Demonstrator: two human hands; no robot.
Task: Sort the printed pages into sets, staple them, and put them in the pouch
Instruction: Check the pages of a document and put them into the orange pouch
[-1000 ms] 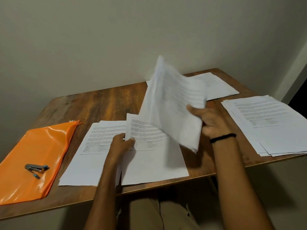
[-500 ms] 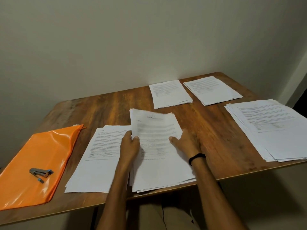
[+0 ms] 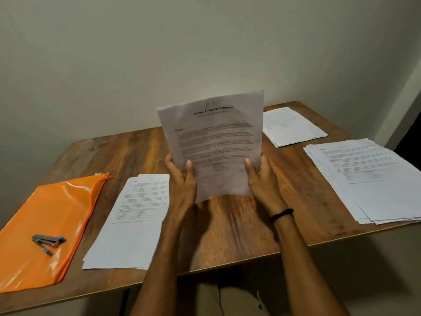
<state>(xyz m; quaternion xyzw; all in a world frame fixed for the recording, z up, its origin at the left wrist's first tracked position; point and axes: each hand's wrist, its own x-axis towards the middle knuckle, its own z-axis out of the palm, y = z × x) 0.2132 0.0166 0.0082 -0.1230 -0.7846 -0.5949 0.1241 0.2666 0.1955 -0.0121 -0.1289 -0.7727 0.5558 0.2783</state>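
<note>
Both hands hold one set of pages (image 3: 216, 142) upright over the middle of the table (image 3: 239, 238). The left hand (image 3: 182, 185) grips its left edge and the right hand (image 3: 264, 183) its right edge, thumbs on the printed face and fingers behind. The lower edge is blurred just above the wood, so whether it touches cannot be told. Held on end like this, the sheets are probably being squared so that their edges line up for a staple.

At the near left lies the orange pouch (image 3: 50, 224), flat, with the stapler (image 3: 49, 240) resting on it, within reach of the left hand for the next step. Just right of the pouch, beside the left forearm, sits a flat stack of pages (image 3: 136, 215), seemingly a set put aside. At the far right a smaller stack (image 3: 292, 126) lies apart, likely another set. The large loose pile (image 3: 369, 179) on the right edge, its sheets fanned unevenly, looks like the unsorted supply, so the task seems far from finished
</note>
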